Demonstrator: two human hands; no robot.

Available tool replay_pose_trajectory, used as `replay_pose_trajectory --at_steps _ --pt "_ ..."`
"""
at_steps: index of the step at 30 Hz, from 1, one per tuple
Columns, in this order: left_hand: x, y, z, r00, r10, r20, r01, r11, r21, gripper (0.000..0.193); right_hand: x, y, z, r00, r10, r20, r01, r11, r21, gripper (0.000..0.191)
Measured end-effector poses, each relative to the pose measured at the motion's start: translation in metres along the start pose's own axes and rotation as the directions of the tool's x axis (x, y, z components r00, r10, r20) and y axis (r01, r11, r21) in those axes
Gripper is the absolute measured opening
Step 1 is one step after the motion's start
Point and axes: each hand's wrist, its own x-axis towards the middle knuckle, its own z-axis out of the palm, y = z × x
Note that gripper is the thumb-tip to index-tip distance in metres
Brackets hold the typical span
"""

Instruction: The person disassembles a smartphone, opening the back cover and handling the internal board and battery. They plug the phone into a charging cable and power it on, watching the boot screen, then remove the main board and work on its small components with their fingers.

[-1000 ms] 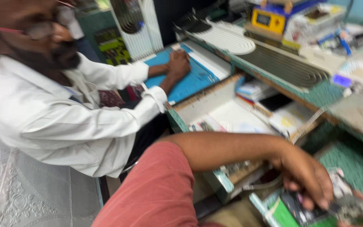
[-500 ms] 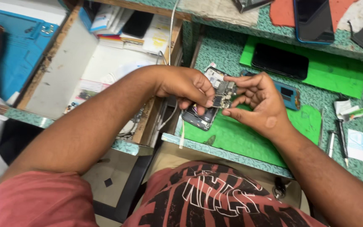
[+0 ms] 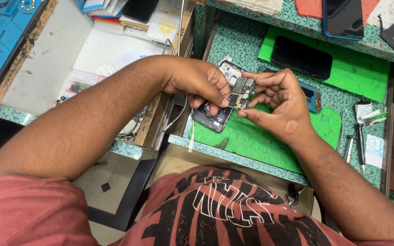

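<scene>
I saw the left hand (image 3: 199,82) curled knuckles-up, fingertips pinching the circuit board (image 3: 241,91). The right hand (image 3: 277,102) faced it, palm inward, fingers pinching the board's other edge (both forearms angled inward). Just beneath them lay an opened phone (image 3: 213,117).

Two hands — left hand (image 3: 201,82) and right hand (image 3: 279,102) — one circuit board (image 3: 241,91), one opened phone (image 3: 213,117), three whole phones — black (image 3: 301,58), blue-edged (image 3: 342,18), teal-cased (image 3: 312,96) — and two green mats (image 3: 365,75).
</scene>
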Motion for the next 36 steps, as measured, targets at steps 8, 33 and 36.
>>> replay_pose_trajectory --at_steps 8,33,36 --pt "-0.001 -0.002 -0.003 1.0 0.017 0.017 -0.017 1.0 0.009 0.018 -0.001 -0.002 0.0 1.0 0.008 -0.004 -0.008 1.0 -0.005 0.061" --pt "-0.081 0.009 0.153 0.664 0.542 -0.516 0.261 0.478 0.839 0.059 -0.003 0.01 -0.013 0.996 -0.036 0.087 0.019 0.981 0.193 0.056" --pt "-0.07 0.0 0.161 0.584 0.646 -0.491 0.27 0.415 0.869 0.059 -0.003 0.013 -0.014 0.995 -0.044 0.091 0.028 0.986 0.164 0.056"
